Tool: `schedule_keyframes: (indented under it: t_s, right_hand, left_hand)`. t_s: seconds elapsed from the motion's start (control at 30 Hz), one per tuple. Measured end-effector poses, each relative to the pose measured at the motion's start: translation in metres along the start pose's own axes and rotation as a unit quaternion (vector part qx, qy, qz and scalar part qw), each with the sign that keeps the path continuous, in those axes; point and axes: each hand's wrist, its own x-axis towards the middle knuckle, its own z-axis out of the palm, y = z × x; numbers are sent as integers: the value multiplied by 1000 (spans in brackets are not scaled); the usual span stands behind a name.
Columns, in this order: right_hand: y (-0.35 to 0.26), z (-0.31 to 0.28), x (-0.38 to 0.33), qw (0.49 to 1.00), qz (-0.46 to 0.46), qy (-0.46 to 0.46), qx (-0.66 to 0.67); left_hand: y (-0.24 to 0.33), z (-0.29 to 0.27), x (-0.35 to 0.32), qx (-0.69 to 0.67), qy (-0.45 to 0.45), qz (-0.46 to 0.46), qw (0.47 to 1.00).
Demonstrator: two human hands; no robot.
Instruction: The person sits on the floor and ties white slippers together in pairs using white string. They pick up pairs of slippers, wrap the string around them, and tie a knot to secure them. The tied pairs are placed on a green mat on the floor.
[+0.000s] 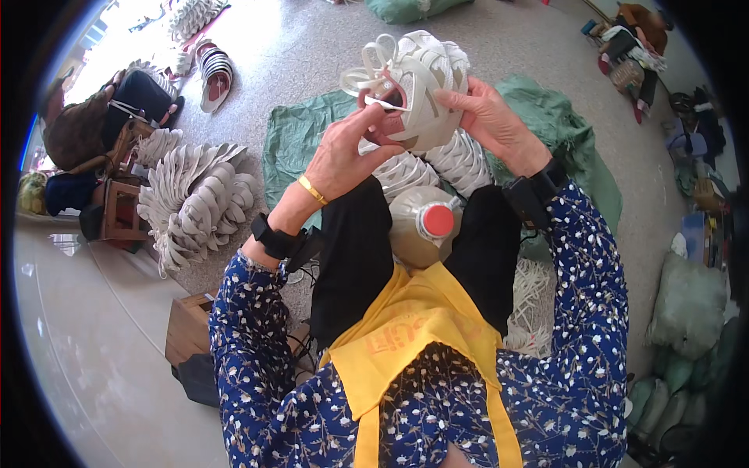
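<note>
In front of me, above my knees, a white shoe upper with a looped lace and pinkish lining is held up in both hands. My left hand pinches the lined edge of its opening. On the other side, my right hand grips the white body, thumb on top. More white strips show at its far end; I cannot tell whether they belong to a second upper. Below it, rows of nested white uppers lie on green sacking. Between my legs stands a clear bottle with a red cap, partly filled.
A big bundle of nested white uppers lies at the left beside a wooden stool. A striped shoe bundle is farther off. White laces lie by my right leg. At the right edge rests a pale, full sack.
</note>
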Motion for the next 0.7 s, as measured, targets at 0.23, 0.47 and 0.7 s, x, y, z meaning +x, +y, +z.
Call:
schedule_keyframes:
  t_s: [0.23, 0.47, 0.7]
  right_hand:
    - [26, -25, 0, 980, 26, 89, -176]
    - [77, -56, 36, 920, 39, 119, -370]
    - [109, -37, 106, 861, -34, 95, -498]
  left_hand:
    - [-88, 38, -45, -32, -49, -124, 991]
    - [-143, 104, -70, 38, -135, -171, 975]
    - [-185, 118, -72, 54, -138, -207, 967]
